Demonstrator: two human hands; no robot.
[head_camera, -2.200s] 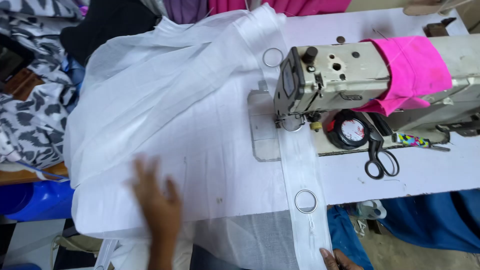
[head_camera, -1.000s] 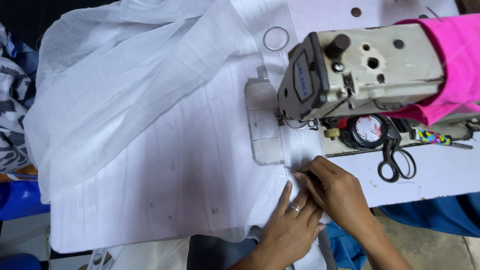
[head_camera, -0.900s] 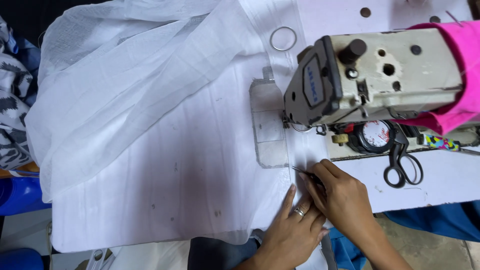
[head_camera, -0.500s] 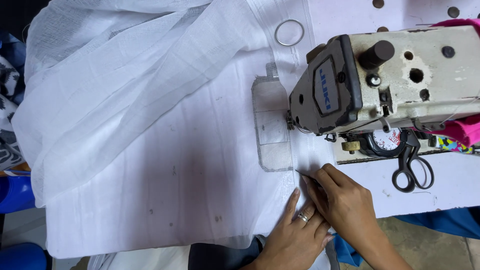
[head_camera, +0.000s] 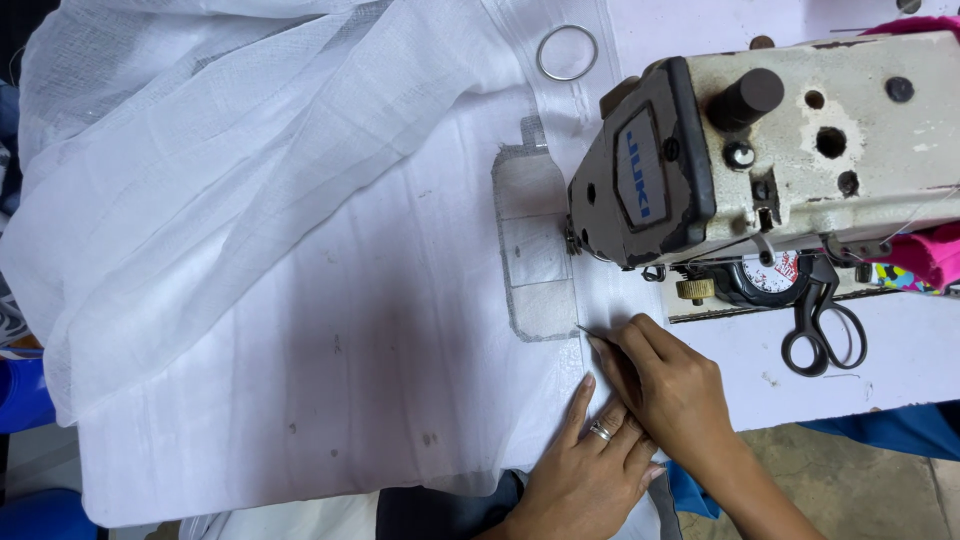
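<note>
My left hand (head_camera: 590, 455), a ring on one finger, lies flat with its fingers spread on a white fabric strip (head_camera: 600, 300) at the table's front edge. My right hand (head_camera: 670, 385) overlaps it from the right. Its fingertips pinch a thin pointed tool (head_camera: 583, 330) whose tip touches the strip just below the clear needle plate (head_camera: 535, 250). The strip runs under the head of the cream and grey sewing machine (head_camera: 760, 150) and carries a metal eyelet ring (head_camera: 566, 52) at the far end. Sheer white fabric (head_camera: 230, 190) is bunched to the left.
Black-handled scissors (head_camera: 822, 335) lie on the white table (head_camera: 900, 360) right of my hands, beside a round dial (head_camera: 768, 278) under the machine. Pink cloth (head_camera: 925, 255) hangs at the right edge. Blue items (head_camera: 25, 395) sit off the table's left side.
My left hand came off the wide fabric and joined the right at the strip. Since then both hands stay there, and the view has closed in on the machine.
</note>
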